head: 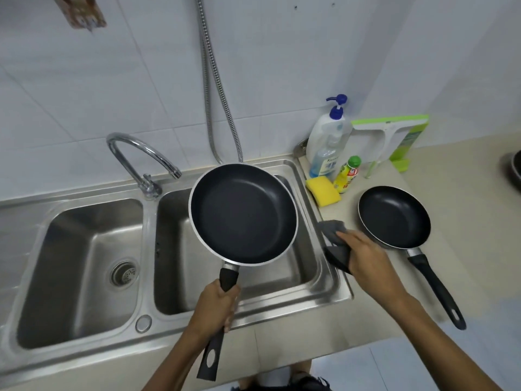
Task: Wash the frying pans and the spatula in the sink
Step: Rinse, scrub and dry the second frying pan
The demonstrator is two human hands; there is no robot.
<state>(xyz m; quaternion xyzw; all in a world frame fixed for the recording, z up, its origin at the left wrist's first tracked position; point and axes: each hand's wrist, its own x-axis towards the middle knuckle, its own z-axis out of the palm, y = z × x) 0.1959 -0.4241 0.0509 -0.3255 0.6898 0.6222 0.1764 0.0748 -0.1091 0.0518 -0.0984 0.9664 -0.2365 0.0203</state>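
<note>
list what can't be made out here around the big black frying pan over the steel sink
Head view:
Drain of the right steel basin: hidden by the large black frying pan the left hand holds.
Grey cloth: partly covered by the right hand.
Dark round object: cut off by the right edge.
Brown wall item: blurred.
Spatula: nowhere visible.

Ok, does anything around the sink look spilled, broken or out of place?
Nothing looks spilled or damaged. The left hand holds the large pan over the right basin, the small pan sits flat on the counter, and the right hand grips a grey cloth. Only oddity: no spatula is in view.
</note>
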